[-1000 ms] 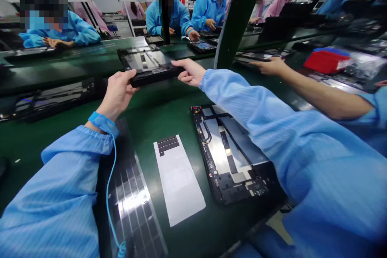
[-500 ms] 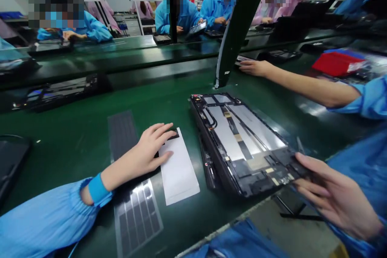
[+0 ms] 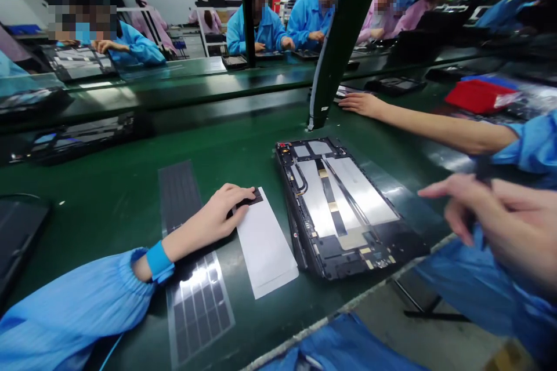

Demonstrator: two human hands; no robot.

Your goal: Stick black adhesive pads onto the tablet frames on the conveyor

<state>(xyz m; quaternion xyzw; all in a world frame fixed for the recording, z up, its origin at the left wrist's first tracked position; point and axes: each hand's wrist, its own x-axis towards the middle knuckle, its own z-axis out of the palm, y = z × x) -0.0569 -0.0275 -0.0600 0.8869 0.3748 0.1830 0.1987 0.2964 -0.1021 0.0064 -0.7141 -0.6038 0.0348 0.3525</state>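
Observation:
My left hand, with a blue wristband, lies at the top of a white paper sheet. Its thumb and fingers close together at the black strip on that sheet's top edge. To the right, an opened tablet rests on another dark device part, its metal plates and flat cables facing up. My right hand is raised beside the tablet, apart from it and blurred. The index finger points left, and a dark slim tool shows between the fingers; blur hides its kind.
Clear sheets of dark rectangles lie under my left forearm. A co-worker's hand reaches a device behind the green post. More opened devices lie at left; a red bin stands at right. People sit opposite.
My right hand has let go of the tablet's near corner and moved up and right. The tablet now lies lower. My left fingers have drawn together at the black strip.

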